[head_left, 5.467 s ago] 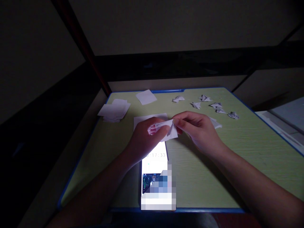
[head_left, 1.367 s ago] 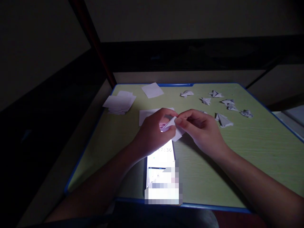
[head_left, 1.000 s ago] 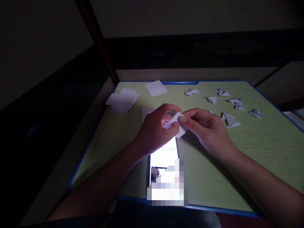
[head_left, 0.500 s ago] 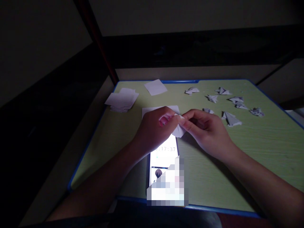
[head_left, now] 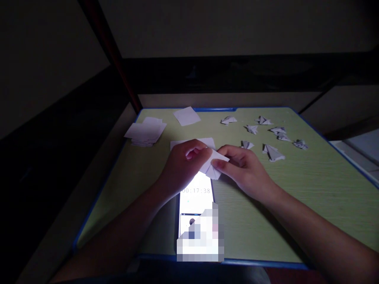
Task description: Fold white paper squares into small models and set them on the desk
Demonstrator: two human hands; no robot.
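Above the lit phone (head_left: 195, 197), a small piece of folded white paper (head_left: 213, 170) is held between my two hands. My left hand (head_left: 185, 161) pinches its left side, thumb on top and fingers curled. On its right side, the thumb of my right hand (head_left: 239, 165) presses on the face while the fingers are bent behind. Crease lines run across the paper's lower part. The phone screen shows a running timer, and its lower part is blurred out. Behind my left hand lies a flat white sheet (head_left: 209, 142), partly covered.
Several folded paper pieces (head_left: 272, 152) lie scattered at the right and back of the green table (head_left: 310, 205). A stack of white paper squares (head_left: 145, 132) sits at the left, with a single paper square (head_left: 187, 116) near the blue back edge (head_left: 216, 109). The room is dark.
My right thumb has moved down onto the paper's face, and more of the folded paper shows between my hands. The view has shifted slightly. The timer has advanced one second.
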